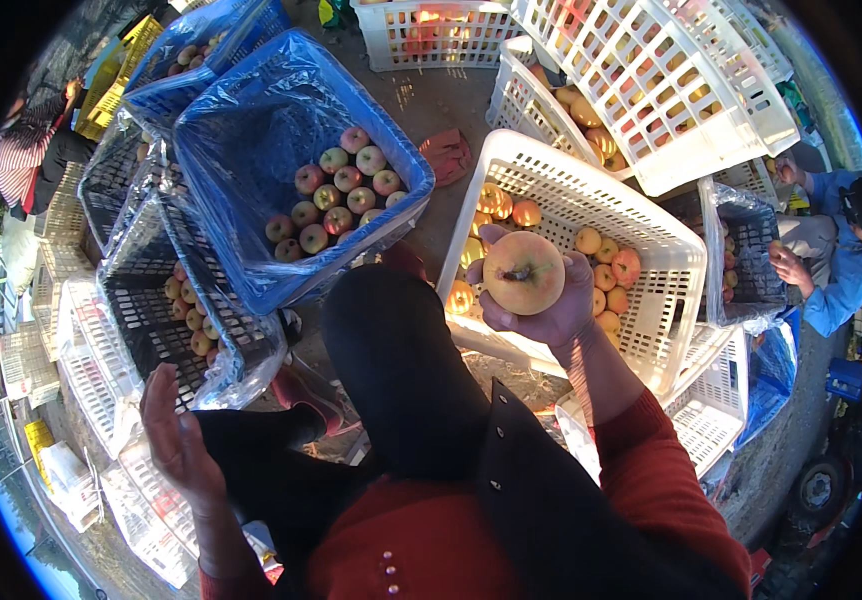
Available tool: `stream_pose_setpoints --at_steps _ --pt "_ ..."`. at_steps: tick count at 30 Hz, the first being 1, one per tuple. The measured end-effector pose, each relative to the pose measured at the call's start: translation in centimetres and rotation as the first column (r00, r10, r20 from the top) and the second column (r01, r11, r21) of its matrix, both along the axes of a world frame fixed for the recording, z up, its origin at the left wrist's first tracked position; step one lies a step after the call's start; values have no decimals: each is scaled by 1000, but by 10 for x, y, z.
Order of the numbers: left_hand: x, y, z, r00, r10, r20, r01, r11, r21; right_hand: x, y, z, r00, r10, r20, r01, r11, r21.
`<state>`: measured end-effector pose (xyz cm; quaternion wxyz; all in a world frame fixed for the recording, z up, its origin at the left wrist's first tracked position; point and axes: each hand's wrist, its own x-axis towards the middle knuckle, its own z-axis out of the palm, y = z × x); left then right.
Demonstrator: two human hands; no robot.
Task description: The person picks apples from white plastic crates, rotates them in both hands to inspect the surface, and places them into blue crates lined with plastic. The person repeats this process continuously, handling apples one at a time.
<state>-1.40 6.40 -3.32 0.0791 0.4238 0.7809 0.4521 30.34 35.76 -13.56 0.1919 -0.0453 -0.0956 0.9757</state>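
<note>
My right hand (558, 315) grips a pale yellow-red apple (523, 273), its brown-marked end turned up towards me. It is held above a white plastic crate (648, 292), where several apples (607, 262) lie in two loose groups. My left hand (178, 439) holds nothing, its fingers raised and the thumb apart. Near it stands a black crate (138, 315) with a clear plastic liner and some apples (195, 311) inside. Ahead of my knees, a blue crate (251, 135) lined with clear plastic film holds apples (347, 178) set out in rows at its right side.
More white crates of apples (656, 75) are stacked at the upper right. A reddish cloth (446, 156) lies on the ground. At right a person in blue (840, 247) handles apples by a lined dark crate (750, 247). Another person (26, 154) is at far left. A wheel (819, 487) shows lower right.
</note>
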Motion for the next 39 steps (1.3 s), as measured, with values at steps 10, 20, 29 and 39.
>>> stream_pose_setpoints --at_steps 10,20,29,39 --pt "33 25 41 944 -309 -118 314 949 22 -132 -72 73 945 318 -73 -312 946 86" --pt "2 -61 25 985 -145 -89 155 981 114 -221 -181 85 812 582 46 -581 813 -35" --pt "-73 -293 -21 697 225 681 -465 865 190 -265 -182 102 742 476 472 -670 548 501" --pt "-152 -581 -212 270 757 595 -432 647 -628 -177 -29 91 782 113 613 -434 805 405"
